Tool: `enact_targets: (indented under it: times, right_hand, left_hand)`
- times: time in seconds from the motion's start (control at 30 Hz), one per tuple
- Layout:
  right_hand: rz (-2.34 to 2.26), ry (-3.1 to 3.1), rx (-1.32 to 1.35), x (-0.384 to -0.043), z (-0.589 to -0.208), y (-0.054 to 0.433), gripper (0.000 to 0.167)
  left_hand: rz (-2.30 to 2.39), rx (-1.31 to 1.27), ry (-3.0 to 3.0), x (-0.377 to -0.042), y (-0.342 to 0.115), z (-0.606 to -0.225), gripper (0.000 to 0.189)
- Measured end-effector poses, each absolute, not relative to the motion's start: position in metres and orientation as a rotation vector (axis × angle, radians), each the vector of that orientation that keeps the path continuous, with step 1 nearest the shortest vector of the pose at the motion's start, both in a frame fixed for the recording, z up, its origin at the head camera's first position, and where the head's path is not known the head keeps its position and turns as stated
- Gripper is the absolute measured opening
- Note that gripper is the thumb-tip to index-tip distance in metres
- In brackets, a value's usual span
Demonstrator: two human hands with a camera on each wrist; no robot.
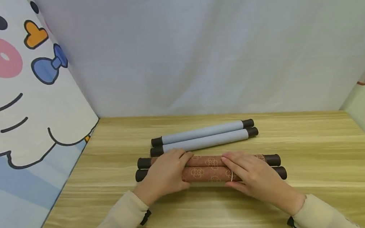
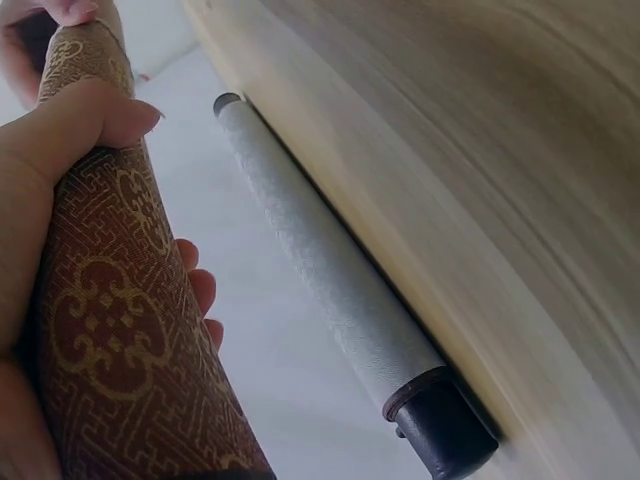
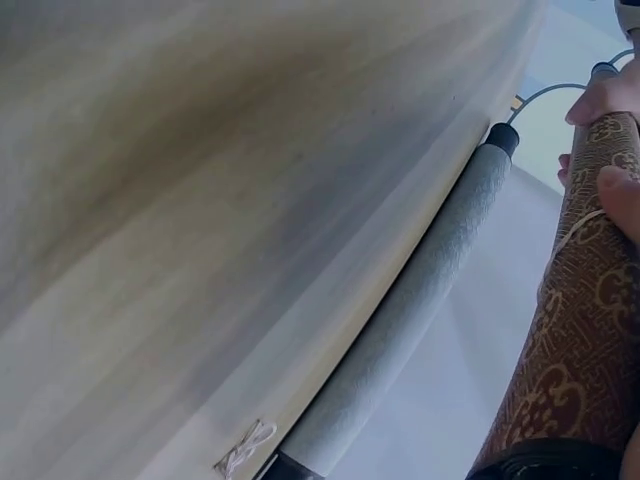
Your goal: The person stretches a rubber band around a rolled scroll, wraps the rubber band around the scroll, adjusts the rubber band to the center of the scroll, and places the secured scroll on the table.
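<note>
Two reddish-brown scrolls with gold medallion patterns and dark end knobs lie side by side, the far scroll (image 1: 207, 160) against the near scroll (image 1: 204, 174). My left hand (image 1: 165, 173) grips them left of the middle, thumb on the near side and fingers over the far side. Right of the middle, my right hand (image 1: 256, 174) holds the same pair. A thin white cord (image 1: 231, 175) crosses the near scroll beside the right fingers. In the left wrist view, thumb and fingertips wrap the brown patterned scroll (image 2: 110, 320). Whether the pair touches the table is hard to tell.
Behind the brown pair, two pale grey-blue scrolls lie on the wood-grain table (image 1: 79, 195), a back scroll (image 1: 203, 132) and a front scroll (image 1: 204, 141), both dark-ended. A small tied white cord (image 3: 245, 448) shows by the grey scroll. A pale curtain (image 1: 197, 54) hangs behind.
</note>
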State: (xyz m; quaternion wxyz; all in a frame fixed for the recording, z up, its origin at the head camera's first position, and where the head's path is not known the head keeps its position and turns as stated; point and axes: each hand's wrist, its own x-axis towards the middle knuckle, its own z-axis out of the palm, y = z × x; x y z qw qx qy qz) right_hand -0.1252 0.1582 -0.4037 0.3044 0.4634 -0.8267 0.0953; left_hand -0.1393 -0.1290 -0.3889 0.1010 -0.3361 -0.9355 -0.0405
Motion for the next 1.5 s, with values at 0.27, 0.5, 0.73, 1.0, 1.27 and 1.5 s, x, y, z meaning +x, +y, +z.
enact_targets:
  times: [0.27, 0.5, 0.73, 1.0, 1.27, 1.5]
  right_hand:
    - [0.187, -2.241, 1.166, -0.128, -0.401, 0.166, 0.062]
    - [0.166, -2.187, 1.172, -0.131, -0.403, 0.169, 0.068]
    - [0.175, -2.168, 1.189, -0.13, -0.405, 0.164, 0.066]
    - [0.24, -2.206, 1.189, -0.128, -0.405, 0.159, 0.065]
    - [0.257, -2.182, 1.182, -0.128, -0.408, 0.166, 0.061]
    - [0.276, -2.187, 1.256, -0.126, -0.41, 0.152, 0.057]
  left_hand:
    - [-0.136, -0.931, -2.76, -0.141, -0.131, -0.388, 0.08]
    - [-0.116, -0.981, -2.76, -0.143, -0.134, -0.382, 0.077]
    - [-0.119, -1.024, -2.732, -0.142, -0.125, -0.38, 0.072]
    - [-0.111, -0.979, -2.777, -0.141, -0.119, -0.386, 0.079]
    - [-0.114, -0.939, -2.769, -0.139, -0.125, -0.388, 0.078]
    - [-0.109, -0.976, -2.732, -0.136, -0.116, -0.389, 0.077]
